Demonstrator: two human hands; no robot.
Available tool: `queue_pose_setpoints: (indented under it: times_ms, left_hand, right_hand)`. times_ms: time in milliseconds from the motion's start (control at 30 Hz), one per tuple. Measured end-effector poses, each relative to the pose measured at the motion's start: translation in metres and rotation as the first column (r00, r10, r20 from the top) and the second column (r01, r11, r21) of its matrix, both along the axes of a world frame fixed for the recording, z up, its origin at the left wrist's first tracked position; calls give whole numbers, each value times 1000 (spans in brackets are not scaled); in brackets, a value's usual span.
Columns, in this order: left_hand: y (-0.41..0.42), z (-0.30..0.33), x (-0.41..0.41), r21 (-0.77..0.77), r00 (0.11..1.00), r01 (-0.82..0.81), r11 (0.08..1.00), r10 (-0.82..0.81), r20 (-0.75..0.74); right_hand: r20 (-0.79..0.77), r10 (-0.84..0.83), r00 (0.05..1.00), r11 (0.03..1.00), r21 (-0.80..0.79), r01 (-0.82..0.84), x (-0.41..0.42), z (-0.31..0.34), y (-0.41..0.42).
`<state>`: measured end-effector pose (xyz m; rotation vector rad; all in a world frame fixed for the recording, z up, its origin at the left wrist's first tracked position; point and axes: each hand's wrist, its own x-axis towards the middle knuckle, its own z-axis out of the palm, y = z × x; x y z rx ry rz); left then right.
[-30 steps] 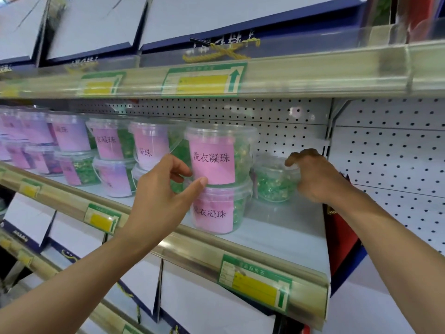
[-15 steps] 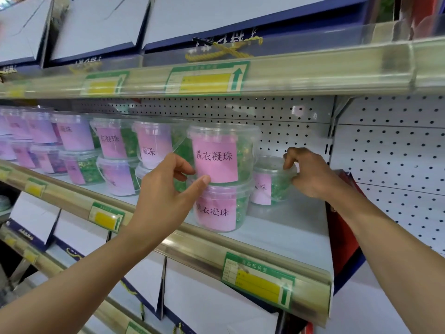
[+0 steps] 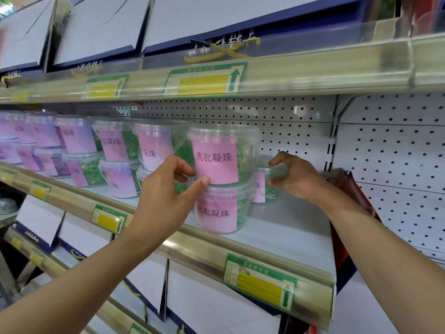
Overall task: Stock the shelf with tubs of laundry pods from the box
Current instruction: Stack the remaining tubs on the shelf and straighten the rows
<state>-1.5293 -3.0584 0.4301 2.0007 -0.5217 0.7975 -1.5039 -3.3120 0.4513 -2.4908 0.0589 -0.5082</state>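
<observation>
The right hand [image 3: 295,175] curls thumb and fingers round a clear plastic tub of green pods with a pink label [image 3: 266,182], standing on the white metal shelf [image 3: 286,233] behind the front stack. The left hand [image 3: 166,191] pinches the upper clear tub with the big pink label [image 3: 222,154], at nine o'clock from the rear one; it sits on a matching lower tub [image 3: 221,208]. I would say this is the placing step: the rear tub being squared so its label faces out. Next, both hands must let go gently and reach for more stock. The box is not in view. Bare shelf lies at three o'clock.
</observation>
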Motion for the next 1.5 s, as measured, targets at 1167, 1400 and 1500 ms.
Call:
queue_pose_setpoints:
  times_ms: [1167,1400,1500]
  left_hand:
    - [76,-1,16,169,976,45,985,-79,203]
    - [115,-4,60,266,981,73,961,-117,155]
    - [121,-2,70,319,977,144,937,-186,106]
  right_hand:
    - [264,-204,943,968,-89,235,-73,3,65]
    - [449,-201,871,955,-108,276,-98,-12,142]
    - [389,-331,860,913,-100,396,-93,-18,163]
